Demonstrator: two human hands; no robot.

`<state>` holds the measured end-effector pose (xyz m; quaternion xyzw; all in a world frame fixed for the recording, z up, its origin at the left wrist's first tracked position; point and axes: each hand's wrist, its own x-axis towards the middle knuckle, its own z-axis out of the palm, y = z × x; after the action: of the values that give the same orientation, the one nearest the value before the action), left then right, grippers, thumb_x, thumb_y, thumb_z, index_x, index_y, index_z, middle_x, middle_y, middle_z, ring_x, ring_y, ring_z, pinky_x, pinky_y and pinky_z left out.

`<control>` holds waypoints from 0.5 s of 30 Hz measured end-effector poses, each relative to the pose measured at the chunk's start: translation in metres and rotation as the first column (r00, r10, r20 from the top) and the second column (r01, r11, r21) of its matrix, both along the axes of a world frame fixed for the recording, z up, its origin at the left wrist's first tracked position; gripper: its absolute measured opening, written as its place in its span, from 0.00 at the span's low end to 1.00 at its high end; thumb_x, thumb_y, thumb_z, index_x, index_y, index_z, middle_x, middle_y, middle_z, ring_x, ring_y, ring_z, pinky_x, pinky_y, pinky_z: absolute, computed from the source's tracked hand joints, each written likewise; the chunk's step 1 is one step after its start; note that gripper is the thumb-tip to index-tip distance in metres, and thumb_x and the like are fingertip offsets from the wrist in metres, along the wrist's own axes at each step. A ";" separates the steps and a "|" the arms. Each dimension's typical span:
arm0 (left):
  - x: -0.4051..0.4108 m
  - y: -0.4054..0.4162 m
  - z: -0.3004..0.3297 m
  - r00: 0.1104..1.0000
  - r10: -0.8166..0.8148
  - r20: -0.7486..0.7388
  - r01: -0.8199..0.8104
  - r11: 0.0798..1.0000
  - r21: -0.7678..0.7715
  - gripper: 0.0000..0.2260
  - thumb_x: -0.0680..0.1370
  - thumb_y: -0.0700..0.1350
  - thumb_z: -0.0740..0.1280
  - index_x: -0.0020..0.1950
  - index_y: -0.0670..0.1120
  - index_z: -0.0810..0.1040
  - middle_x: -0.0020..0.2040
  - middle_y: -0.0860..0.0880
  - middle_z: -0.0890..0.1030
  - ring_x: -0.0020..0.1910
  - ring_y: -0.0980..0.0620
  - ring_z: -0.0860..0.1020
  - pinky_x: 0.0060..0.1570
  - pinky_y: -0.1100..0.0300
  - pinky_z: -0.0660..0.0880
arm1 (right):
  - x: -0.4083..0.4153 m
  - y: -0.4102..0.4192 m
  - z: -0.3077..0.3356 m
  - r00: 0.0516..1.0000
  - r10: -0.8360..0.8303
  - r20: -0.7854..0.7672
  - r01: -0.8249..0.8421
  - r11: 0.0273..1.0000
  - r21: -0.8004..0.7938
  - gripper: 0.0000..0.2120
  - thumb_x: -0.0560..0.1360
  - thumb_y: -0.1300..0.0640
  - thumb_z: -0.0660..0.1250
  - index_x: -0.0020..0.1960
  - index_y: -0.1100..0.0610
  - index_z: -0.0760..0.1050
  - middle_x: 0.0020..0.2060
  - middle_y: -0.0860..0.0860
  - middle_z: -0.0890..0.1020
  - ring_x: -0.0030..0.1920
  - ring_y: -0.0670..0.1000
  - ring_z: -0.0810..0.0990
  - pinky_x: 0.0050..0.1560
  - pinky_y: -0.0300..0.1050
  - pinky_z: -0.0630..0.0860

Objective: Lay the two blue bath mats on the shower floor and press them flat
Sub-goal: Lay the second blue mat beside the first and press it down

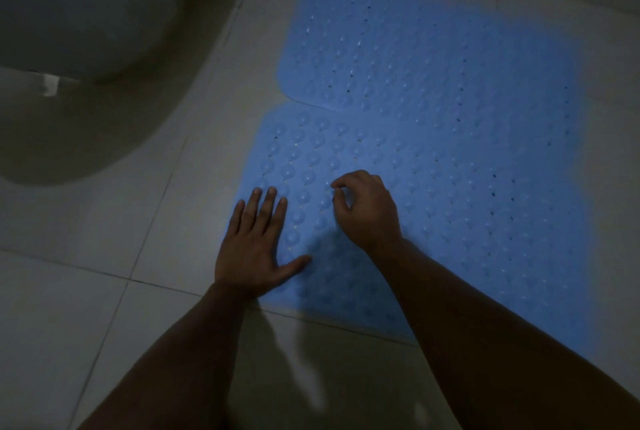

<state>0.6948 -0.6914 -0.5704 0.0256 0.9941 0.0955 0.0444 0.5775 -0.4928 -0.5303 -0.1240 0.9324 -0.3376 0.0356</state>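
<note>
Two blue bath mats with bumps and small holes lie on the tiled floor. The far mat (433,58) overlaps the top edge of the near mat (467,207). My left hand (256,242) rests flat, fingers spread, on the near mat's left edge, partly on the tile. My right hand (367,207) sits on the near mat just to the right, fingers curled, thumb and forefinger pinched at one of the bumps. Whether it grips the mat is unclear in the dim light.
A pale toilet bowl (79,58) fills the upper left. Grey floor tiles (104,291) with dark grout lines surround the mats. The scene is dark.
</note>
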 end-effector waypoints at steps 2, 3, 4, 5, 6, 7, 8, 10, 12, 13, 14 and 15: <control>-0.002 0.000 -0.002 1.000 0.000 -0.015 0.000 1.000 -0.023 0.47 0.76 0.75 0.55 0.83 0.44 0.53 0.84 0.44 0.49 0.83 0.43 0.45 0.79 0.39 0.52 | -0.002 -0.003 -0.005 0.997 -0.002 -0.071 0.001 1.000 -0.010 0.08 0.74 0.53 0.65 0.50 0.51 0.81 0.48 0.48 0.83 0.51 0.55 0.80 0.50 0.56 0.79; -0.002 0.000 -0.003 1.000 -0.006 -0.020 0.005 1.000 -0.025 0.46 0.76 0.74 0.55 0.83 0.44 0.52 0.84 0.44 0.49 0.83 0.43 0.45 0.79 0.39 0.51 | -0.002 -0.002 -0.008 0.994 0.004 -0.105 -0.006 1.000 -0.010 0.08 0.74 0.54 0.65 0.49 0.51 0.81 0.48 0.48 0.83 0.50 0.56 0.80 0.49 0.56 0.79; -0.001 -0.001 -0.005 1.000 -0.008 -0.026 0.007 1.000 -0.022 0.46 0.76 0.74 0.55 0.83 0.44 0.52 0.84 0.44 0.48 0.83 0.43 0.44 0.79 0.39 0.51 | -0.003 -0.002 -0.010 0.992 0.019 -0.127 -0.020 1.000 -0.009 0.08 0.74 0.54 0.65 0.49 0.52 0.81 0.48 0.49 0.83 0.50 0.56 0.80 0.49 0.55 0.79; -0.002 -0.002 -0.006 1.000 -0.010 -0.024 0.009 1.000 -0.020 0.46 0.76 0.74 0.55 0.83 0.45 0.51 0.84 0.44 0.48 0.83 0.43 0.44 0.79 0.39 0.50 | -0.004 -0.001 -0.012 0.989 0.038 -0.140 -0.039 0.999 0.000 0.08 0.74 0.55 0.65 0.49 0.52 0.81 0.48 0.49 0.83 0.50 0.56 0.80 0.49 0.55 0.79; -0.003 -0.003 -0.006 1.000 -0.013 -0.003 0.013 1.000 -0.018 0.48 0.75 0.76 0.55 0.83 0.45 0.51 0.84 0.44 0.47 0.83 0.43 0.43 0.79 0.39 0.50 | -0.005 0.001 -0.013 0.989 0.052 -0.139 -0.050 0.999 0.016 0.08 0.74 0.55 0.65 0.49 0.52 0.81 0.48 0.49 0.83 0.50 0.56 0.80 0.49 0.55 0.78; -0.003 -0.003 -0.006 0.999 -0.015 0.032 0.016 1.000 -0.021 0.50 0.73 0.77 0.55 0.83 0.45 0.50 0.84 0.43 0.46 0.83 0.43 0.43 0.79 0.39 0.49 | -0.004 0.003 -0.013 0.990 0.052 -0.133 -0.047 0.998 0.037 0.08 0.74 0.55 0.65 0.49 0.52 0.81 0.48 0.49 0.82 0.51 0.56 0.80 0.49 0.55 0.78; -0.002 -0.004 -0.006 0.998 -0.017 0.063 0.018 1.000 -0.024 0.52 0.72 0.79 0.55 0.83 0.45 0.48 0.84 0.43 0.45 0.82 0.43 0.42 0.79 0.39 0.48 | -0.002 0.005 -0.012 0.992 0.030 -0.123 -0.024 0.998 0.053 0.08 0.74 0.55 0.65 0.49 0.52 0.81 0.48 0.49 0.82 0.51 0.55 0.80 0.49 0.55 0.78; -0.001 -0.006 -0.003 0.994 -0.019 0.108 0.019 1.000 -0.002 0.52 0.72 0.80 0.53 0.84 0.47 0.46 0.84 0.45 0.42 0.82 0.44 0.39 0.80 0.40 0.45 | 0.006 0.006 -0.006 0.995 -0.048 -0.093 0.054 0.997 0.063 0.08 0.73 0.55 0.66 0.49 0.52 0.82 0.47 0.49 0.82 0.50 0.55 0.80 0.49 0.56 0.78; -0.005 -0.009 0.006 0.993 -0.011 0.121 0.001 0.997 0.078 0.44 0.77 0.75 0.52 0.84 0.49 0.49 0.84 0.46 0.44 0.82 0.46 0.41 0.80 0.43 0.47 | 0.019 0.002 0.002 0.994 -0.087 -0.066 0.092 0.993 0.072 0.08 0.72 0.54 0.66 0.49 0.51 0.81 0.47 0.48 0.82 0.50 0.56 0.80 0.50 0.56 0.78; -0.008 -0.012 0.012 0.996 0.010 0.093 -0.021 0.993 0.117 0.37 0.79 0.70 0.52 0.82 0.50 0.57 0.84 0.46 0.51 0.83 0.46 0.47 0.78 0.44 0.52 | 0.029 -0.004 0.002 0.995 -0.068 -0.075 0.075 0.993 0.095 0.09 0.72 0.53 0.66 0.50 0.51 0.81 0.48 0.48 0.82 0.52 0.56 0.80 0.51 0.56 0.77; -0.012 -0.013 0.018 0.998 0.037 0.046 -0.043 0.989 0.138 0.31 0.81 0.66 0.53 0.78 0.50 0.66 0.81 0.46 0.62 0.81 0.45 0.57 0.74 0.45 0.60 | 0.042 -0.011 -0.001 0.995 -0.033 -0.096 0.045 0.991 0.128 0.11 0.73 0.52 0.65 0.53 0.51 0.81 0.51 0.49 0.83 0.55 0.56 0.80 0.53 0.57 0.77; -0.019 -0.015 0.024 0.998 0.065 -0.001 -0.064 0.988 0.138 0.26 0.81 0.62 0.54 0.73 0.49 0.73 0.75 0.46 0.71 0.76 0.43 0.65 0.68 0.46 0.66 | 0.057 -0.018 -0.007 0.994 0.009 -0.113 0.010 0.985 0.171 0.15 0.74 0.50 0.63 0.57 0.51 0.81 0.56 0.51 0.82 0.60 0.57 0.80 0.57 0.58 0.77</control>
<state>0.6763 -0.7059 -0.5465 -0.0032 0.9855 0.1654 0.0366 0.6343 -0.5111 -0.5373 -0.1392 0.9585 -0.2486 -0.0069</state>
